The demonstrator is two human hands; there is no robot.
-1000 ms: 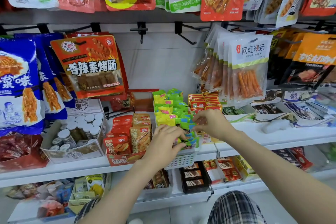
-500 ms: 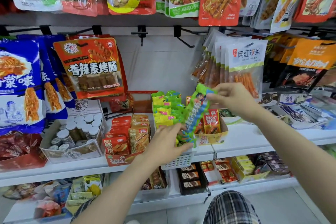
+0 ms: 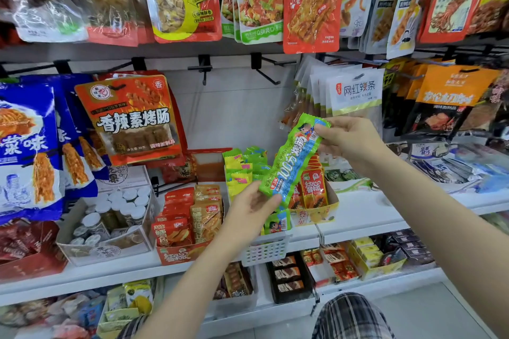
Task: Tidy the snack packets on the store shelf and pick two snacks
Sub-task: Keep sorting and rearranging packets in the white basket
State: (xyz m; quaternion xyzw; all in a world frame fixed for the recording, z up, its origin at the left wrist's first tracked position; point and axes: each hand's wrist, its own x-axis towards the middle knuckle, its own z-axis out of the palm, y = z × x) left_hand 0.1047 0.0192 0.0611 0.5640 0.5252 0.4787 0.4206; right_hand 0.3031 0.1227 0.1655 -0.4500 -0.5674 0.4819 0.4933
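Note:
A long green and blue sausage snack packet [image 3: 292,159] is lifted clear above the white basket [image 3: 265,252] on the middle shelf. My right hand [image 3: 349,140] pinches its top end. My left hand [image 3: 248,215] holds its bottom end between thumb and fingers. More green and yellow packets [image 3: 242,168] stand in the basket behind it, and another green packet [image 3: 276,223] lies at the basket's front. The packet hangs tilted, top to the right.
A red box of orange packets [image 3: 190,217] stands left of the basket, with a clear box of white-capped jars [image 3: 110,215] beyond. A yellow box of red packets [image 3: 312,192] stands right. Bags hang from hooks above; the lower shelf [image 3: 303,278] holds more boxes.
Both hands were down in the basket among the green packets; they have lifted one long green packet up and to the right, the right hand rising most.

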